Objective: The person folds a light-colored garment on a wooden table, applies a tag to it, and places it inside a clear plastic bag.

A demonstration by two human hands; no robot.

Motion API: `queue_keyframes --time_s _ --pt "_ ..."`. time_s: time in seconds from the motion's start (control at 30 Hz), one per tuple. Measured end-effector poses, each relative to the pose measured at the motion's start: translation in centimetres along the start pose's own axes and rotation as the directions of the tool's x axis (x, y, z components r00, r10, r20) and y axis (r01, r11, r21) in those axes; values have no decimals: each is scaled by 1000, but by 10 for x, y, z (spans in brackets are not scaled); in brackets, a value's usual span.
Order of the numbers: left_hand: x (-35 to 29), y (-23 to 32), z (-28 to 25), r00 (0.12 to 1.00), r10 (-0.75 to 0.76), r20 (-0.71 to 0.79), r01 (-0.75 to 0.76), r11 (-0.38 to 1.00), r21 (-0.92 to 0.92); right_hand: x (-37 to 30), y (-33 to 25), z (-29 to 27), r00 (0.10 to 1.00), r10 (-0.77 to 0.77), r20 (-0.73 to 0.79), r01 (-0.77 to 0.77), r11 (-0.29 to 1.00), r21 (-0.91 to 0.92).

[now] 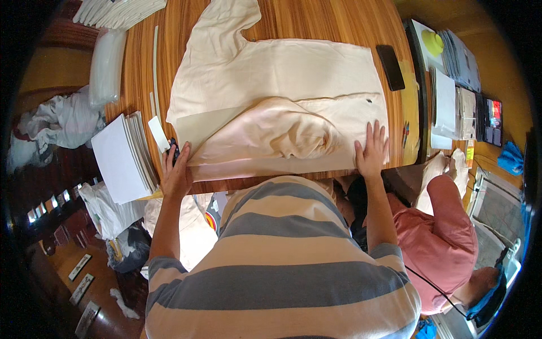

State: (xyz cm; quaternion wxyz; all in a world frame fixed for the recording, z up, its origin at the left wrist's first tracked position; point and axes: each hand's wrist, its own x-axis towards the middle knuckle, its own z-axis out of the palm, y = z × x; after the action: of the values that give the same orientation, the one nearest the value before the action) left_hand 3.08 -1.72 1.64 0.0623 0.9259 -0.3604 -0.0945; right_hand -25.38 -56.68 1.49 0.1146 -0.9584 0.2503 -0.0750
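Note:
A pale cream shirt [265, 70] lies spread on the wooden table in front of me, one sleeve pointing away at the far left. Its near part is turned over, with a bunched swirl of cloth [310, 135] toward the middle. A greyish flat panel [206, 127] shows at the left of the fold. My right hand [371, 151] rests flat on the shirt's near right corner, fingers spread. At the near left corner is my left hand [177, 172], fingers stretched out and apart by the cloth edge. Beside those fingers sits a small dark object [173, 150], partly hidden; its kind is unclear.
A black phone [390, 68] lies right of the shirt. On the left are a white card [158, 133], a stack of white sheets [121, 161] and clear plastic bags [107, 68]. Folded garments [460, 59] fill the right side. A person in a red shirt [432, 243] is close at my right.

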Motion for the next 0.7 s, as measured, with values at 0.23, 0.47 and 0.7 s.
queue_keyframes --time_s 0.23,0.47,0.7 --pt "5 25 -23 978 -190 89 190 982 11 -4 15 9 997 42 58 -36 994 -99" --pt "108 -1 -42 861 -386 -333 190 849 -493 146 7 -44 986 -127 -110 138 985 100" --pt "276 -60 -58 859 -328 393 511 497 -701 340 19 -18 871 -423 249 356 894 273"
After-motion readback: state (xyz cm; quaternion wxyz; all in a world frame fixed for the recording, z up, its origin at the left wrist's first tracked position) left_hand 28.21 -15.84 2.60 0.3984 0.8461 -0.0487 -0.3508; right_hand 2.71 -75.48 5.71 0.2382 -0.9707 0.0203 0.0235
